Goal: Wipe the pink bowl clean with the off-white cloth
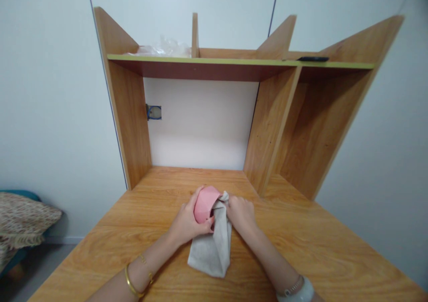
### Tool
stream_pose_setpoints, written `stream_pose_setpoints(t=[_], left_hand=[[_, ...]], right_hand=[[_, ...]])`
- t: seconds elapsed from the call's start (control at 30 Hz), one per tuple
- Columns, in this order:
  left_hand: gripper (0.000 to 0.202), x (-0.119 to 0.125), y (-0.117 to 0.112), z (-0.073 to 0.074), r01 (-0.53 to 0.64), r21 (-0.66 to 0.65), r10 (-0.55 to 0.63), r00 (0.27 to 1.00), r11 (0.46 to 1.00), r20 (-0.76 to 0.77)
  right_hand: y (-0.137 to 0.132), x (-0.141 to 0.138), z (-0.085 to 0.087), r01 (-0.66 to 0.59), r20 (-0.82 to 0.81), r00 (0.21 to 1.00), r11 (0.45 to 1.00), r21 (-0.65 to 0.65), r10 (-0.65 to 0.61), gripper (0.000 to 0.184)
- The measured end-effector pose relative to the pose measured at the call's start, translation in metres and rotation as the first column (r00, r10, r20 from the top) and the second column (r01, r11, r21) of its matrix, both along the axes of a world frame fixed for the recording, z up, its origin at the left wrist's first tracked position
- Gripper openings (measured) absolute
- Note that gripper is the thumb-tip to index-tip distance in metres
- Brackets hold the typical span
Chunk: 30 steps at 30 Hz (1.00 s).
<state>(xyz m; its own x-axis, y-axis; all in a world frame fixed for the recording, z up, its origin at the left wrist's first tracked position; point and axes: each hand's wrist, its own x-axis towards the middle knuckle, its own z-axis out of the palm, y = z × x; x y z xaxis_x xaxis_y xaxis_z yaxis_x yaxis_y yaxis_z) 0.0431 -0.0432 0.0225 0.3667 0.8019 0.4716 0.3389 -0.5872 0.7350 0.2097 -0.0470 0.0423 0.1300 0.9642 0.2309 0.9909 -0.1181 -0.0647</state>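
A pink faceted container (204,204), possibly a cup or small pot, is tipped on its side above the desk with its dark opening turned to the right. My left hand (190,221) is wrapped round it, the thumb at its rim. A light grey cloth (214,248) hangs from the rim side, its lower end spread toward me. My right hand (241,213) is closed on the upper part of this cloth, close to the container's opening. The right fingertips are partly hidden.
The wooden desk (301,248) carries a shelf unit (267,128) at its back. A clear plastic bag (163,47) and a flat black object (313,59) lie on the upper shelf. An open socket box (154,112) with blue wires shows in the wall. A patterned cushion (26,219) is at far left.
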Motion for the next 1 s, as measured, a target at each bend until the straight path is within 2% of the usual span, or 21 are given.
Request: stream_pose_setpoints(t=[0.13, 0.27, 0.37, 0.47, 0.67, 0.87, 1.0], left_hand=[[0.081, 0.000, -0.002, 0.003, -0.017, 0.005, 0.018, 0.995, 1.000, -0.100], [0.079, 0.000, -0.003, 0.004, -0.017, 0.017, 0.019, 0.992, 1.000, -0.127], [0.079, 0.001, -0.003, 0.002, -0.013, 0.042, 0.018, 0.992, 0.999, -0.126], [0.079, 0.001, -0.003, 0.001, -0.022, 0.048, 0.028, 0.991, 0.999, -0.128], [0.080, 0.003, 0.001, -0.003, -0.073, 0.005, 0.072, 0.987, 0.997, -0.142], [0.076, 0.003, 0.007, -0.005, -0.074, -0.057, 0.072, 0.996, 0.996, -0.045], [0.070, 0.004, 0.007, -0.003, -0.080, -0.116, 0.086, 0.995, 0.990, 0.048]], right_hand=[[-0.007, 0.000, 0.008, -0.073, 0.098, 0.993, 0.990, 0.117, 0.062, 0.025], [-0.009, 0.000, 0.010, -0.129, 0.161, 0.982, 0.978, 0.166, 0.103, 0.019], [-0.008, -0.002, 0.009, -0.121, 0.166, 0.982, 0.975, 0.186, 0.090, 0.015], [-0.008, -0.004, 0.005, -0.122, 0.125, 0.988, 0.968, 0.218, 0.096, 0.015], [-0.003, -0.001, -0.004, -0.120, -0.015, 0.991, 0.943, 0.310, 0.131, 0.027], [0.002, 0.002, -0.011, -0.158, -0.120, 0.969, 0.916, 0.368, 0.215, 0.014], [0.002, 0.001, -0.011, -0.164, -0.139, 0.964, 0.916, 0.365, 0.228, 0.009]])
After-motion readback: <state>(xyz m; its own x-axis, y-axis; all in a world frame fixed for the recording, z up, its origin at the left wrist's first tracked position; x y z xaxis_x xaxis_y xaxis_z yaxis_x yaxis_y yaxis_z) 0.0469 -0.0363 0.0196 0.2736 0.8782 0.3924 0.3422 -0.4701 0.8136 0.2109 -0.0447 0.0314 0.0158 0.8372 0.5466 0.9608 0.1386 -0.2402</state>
